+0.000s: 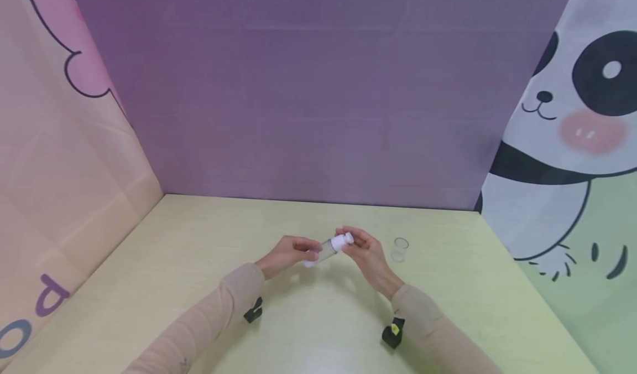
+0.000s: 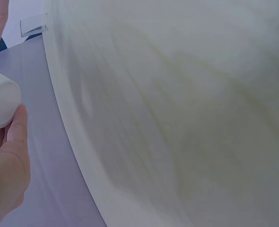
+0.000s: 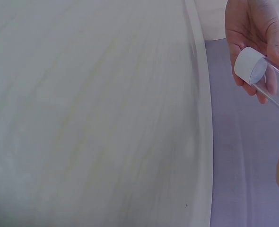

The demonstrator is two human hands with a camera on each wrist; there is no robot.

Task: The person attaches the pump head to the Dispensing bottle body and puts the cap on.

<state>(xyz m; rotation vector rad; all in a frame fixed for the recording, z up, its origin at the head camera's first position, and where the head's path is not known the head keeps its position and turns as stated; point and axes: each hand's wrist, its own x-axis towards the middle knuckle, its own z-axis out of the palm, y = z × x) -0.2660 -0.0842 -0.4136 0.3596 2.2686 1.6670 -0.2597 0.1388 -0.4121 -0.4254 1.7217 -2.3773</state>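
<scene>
A clear cylindrical bottle (image 1: 325,250) with white ends is held tilted above the table, its upper end toward the right. My left hand (image 1: 293,250) grips its lower end, where the white base (image 2: 6,105) shows beside the fingers in the left wrist view. At the upper end, my right hand (image 1: 367,252) holds the white top (image 1: 340,242) between thumb and fingers. The transparent wall (image 3: 277,90) of the bottle looks empty in the right wrist view, and most of the right hand lies outside that frame.
On the pale wooden table (image 1: 199,235), a thin dark-edged ring (image 1: 402,249) and a clear ring (image 1: 397,261) lie right of the hands. A purple cloth wall (image 1: 318,97) rises behind the table. Printed panels stand on both sides, a panda (image 1: 547,208) on the right one.
</scene>
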